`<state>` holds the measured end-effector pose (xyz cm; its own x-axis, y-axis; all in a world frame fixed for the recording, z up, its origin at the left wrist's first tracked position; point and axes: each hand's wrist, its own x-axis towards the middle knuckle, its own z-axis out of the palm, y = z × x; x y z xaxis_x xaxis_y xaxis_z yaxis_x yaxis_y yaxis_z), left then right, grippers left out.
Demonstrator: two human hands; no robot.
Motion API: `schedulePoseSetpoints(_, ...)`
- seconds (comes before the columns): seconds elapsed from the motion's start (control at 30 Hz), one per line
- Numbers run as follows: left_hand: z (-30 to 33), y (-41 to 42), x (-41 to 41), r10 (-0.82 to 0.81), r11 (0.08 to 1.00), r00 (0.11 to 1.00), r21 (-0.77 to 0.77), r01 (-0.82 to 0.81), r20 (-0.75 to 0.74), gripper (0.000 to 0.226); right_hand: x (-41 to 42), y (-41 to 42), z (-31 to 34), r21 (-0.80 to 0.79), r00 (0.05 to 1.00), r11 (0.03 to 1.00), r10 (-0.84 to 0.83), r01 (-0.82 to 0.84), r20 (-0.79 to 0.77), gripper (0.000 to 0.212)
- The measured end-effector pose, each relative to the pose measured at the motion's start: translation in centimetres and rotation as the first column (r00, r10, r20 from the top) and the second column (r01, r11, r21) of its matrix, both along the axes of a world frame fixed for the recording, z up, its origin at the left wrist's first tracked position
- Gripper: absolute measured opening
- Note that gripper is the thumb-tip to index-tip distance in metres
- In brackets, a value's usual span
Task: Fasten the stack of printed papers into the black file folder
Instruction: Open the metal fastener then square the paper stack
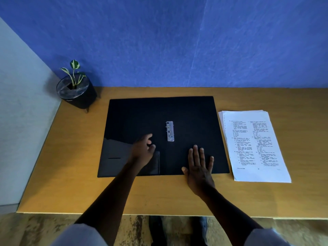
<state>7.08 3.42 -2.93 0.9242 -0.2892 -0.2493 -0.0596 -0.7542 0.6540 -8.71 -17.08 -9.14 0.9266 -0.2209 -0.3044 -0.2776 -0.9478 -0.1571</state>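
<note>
In the head view, the black file folder [186, 112] is laid open and flat on the wooden desk [71, 174], so its metal fastener clip [170, 131] is exposed at the centre. The right hand [199, 167] is pressed flat, fingers spread, on the folder's near edge, probably to steady it. The left hand [143, 150] is held loosely curled, gripping nothing, just left of the clip. The stack of printed papers [252, 144] is lying just right of the folder, untouched. A potted plant [75, 89] is kept clear, beyond the folder's far-left corner.
</note>
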Motion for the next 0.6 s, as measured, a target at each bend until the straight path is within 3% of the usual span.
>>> schedulePoseSetpoints(0.23, -0.3, -4.1, 1.1, 0.06, 0.997, 0.989, 0.064, -0.051, -0.136, 0.053, -0.3, 0.6, 0.0, -0.061, 0.997, 0.998, -0.021, 0.026, 0.08, 0.076)
schedulePoseSetpoints(0.6, -0.8, -5.5, 2.7, 0.16, 0.983, 0.973, 0.113, -0.142, -0.169, 0.053, -0.5, 0.5, 0.0, -0.047, 0.989, 0.998, -0.035, 0.042, 0.144, 0.077)
